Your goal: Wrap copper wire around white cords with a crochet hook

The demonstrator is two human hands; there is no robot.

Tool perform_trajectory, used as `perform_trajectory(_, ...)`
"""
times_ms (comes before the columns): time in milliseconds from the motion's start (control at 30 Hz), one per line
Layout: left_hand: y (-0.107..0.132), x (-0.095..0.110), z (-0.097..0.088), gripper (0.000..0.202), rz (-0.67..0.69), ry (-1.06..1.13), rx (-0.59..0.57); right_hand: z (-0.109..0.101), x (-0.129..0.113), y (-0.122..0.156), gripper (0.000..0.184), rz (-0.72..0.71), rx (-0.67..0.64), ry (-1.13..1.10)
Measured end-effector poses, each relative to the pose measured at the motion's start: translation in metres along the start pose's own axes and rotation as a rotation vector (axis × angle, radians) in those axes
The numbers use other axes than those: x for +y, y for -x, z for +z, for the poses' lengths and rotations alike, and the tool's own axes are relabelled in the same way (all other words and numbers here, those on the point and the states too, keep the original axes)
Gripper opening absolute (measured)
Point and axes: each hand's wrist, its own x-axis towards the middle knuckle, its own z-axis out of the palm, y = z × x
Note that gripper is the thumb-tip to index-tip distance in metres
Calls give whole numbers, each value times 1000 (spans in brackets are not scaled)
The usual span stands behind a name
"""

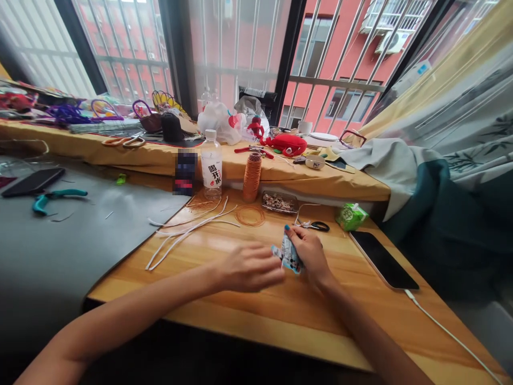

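My right hand (pixel 312 254) is closed on a small flat printed packet (pixel 289 251) with light-blue edges, its thumb along the top. At the packet's left side is my left hand (pixel 250 267), blurred by motion, its fingertips close to a small light-blue flap. Whether those fingers grip the flap cannot be made out. Just beyond the right hand lie black-handled scissors (pixel 320 226). Several white strips (pixel 180 240) and a coil of thin orange cord (pixel 250 215) rest on the wooden table (pixel 224 326).
Behind stand a water bottle (pixel 211 168), a spool of orange cord (pixel 252 179) and a clear tray of small bits (pixel 279 202). A green packet (pixel 351 215) and a charging phone (pixel 382 259) lie rightward. Teal pliers (pixel 56 198) lie on the grey mat (pixel 92 240). A cluttered ledge (pixel 312 184) runs behind.
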Motion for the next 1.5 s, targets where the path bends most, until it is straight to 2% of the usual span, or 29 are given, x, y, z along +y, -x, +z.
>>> perform_trajectory(133, 1, 19, -2, 23, 331, 33, -55, -15, 9, -9, 40, 4, 180, 62)
perform_trajectory(200, 1, 24, -1, 21, 367, 80, -23, -19, 9, -11, 39, 16, 267, -4)
perform_trajectory(233, 0, 24, 0, 19, 312, 109, -2, -20, 7, -10, 38, 22, 294, -66)
perform_trajectory(267, -1, 22, 1, 18, 201, 143, 25, -19, 4, -9, 37, 28, 304, -142)
perform_trajectory(367, -5, 7, 4, 13, -329, 328, 117, -13, -5, -4, 33, 33, 282, -383)
perform_trajectory(433, -8, -6, 6, 12, -642, 572, 121, -7, -9, 0, 30, 44, 270, -508)
perform_trajectory(467, -10, -12, 7, 12, -744, 695, 105, -5, -11, 1, 28, 58, 267, -562)
perform_trajectory(533, -12, -20, 9, 12, -840, 855, 98, 0, -13, 3, 26, 92, 275, -660)
perform_trajectory(667, -13, -19, 10, 24, -755, 953, 52, 7, -16, 7, 22, 77, 306, -784)
perform_trajectory(767, -11, -15, 10, 28, -694, 790, 102, 12, -17, 13, 19, 9, 226, -753)
perform_trajectory(867, -7, -18, 9, 17, -668, 584, 241, 13, -13, 18, 21, -131, 104, -536)
perform_trajectory(933, -4, -26, 6, 15, -651, 492, 264, 10, -6, 17, 23, -231, 39, -309)
perform_trajectory(1033, 0, -39, 3, 14, -575, 413, 162, 3, 10, 11, 24, -342, -59, -20)
perform_trajectory(1133, 3, -47, 4, 14, -513, 397, 88, -1, 24, 5, 24, -419, -105, 147)
perform_trajectory(1267, 4, -45, 9, 18, -497, 403, 93, -2, 29, 3, 27, -404, -124, 160)
perform_trajectory(1500, 3, -39, 20, 23, -570, 363, 91, -2, 27, 1, 35, -292, -313, 31)
